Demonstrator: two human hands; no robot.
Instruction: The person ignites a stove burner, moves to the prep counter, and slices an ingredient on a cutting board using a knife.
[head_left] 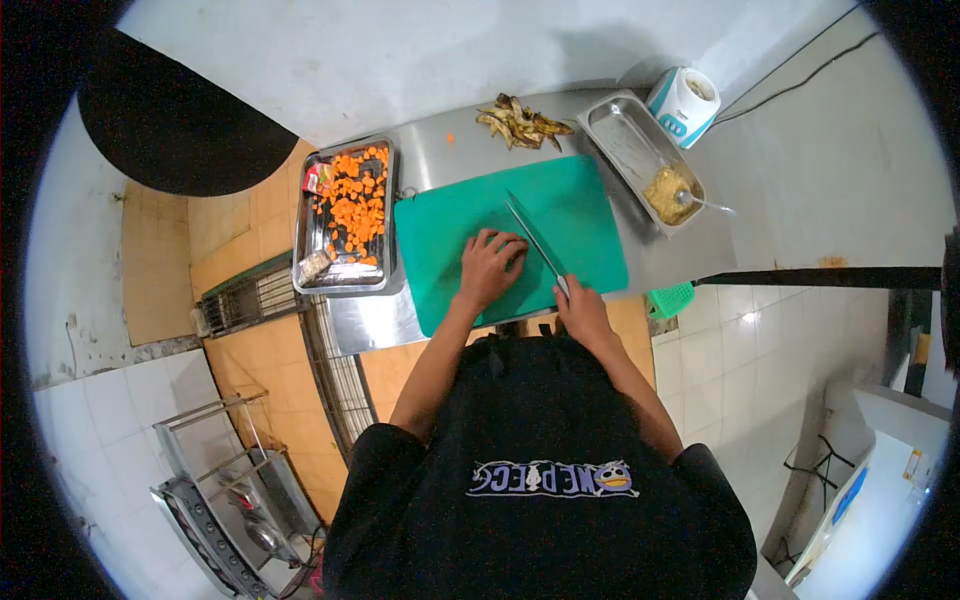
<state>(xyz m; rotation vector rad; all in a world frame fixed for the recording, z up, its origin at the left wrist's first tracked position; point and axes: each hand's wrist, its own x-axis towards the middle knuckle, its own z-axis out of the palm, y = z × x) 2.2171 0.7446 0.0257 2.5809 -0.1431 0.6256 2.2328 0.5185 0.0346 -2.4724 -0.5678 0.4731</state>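
My right hand (585, 312) is wrapped round the handle of a kitchen knife (535, 238), whose blade points away from me across the green cutting board (430, 230). Just left of the blade, my left hand (488, 268) rests on the board with its fingers curled. Something small and brownish seems to be under those fingertips, mostly hidden, so I cannot make out its kind. The blade and the left fingers are close but look apart.
Left of the board, a metal tray (390, 215) holds orange carrot pieces (355, 210) and small packets. Dark yellowish peels (522, 124) lie behind the board. At right stand a metal pan (625, 140) with yellow mash (668, 193) and a spoon, and a white-and-teal appliance (685, 105).
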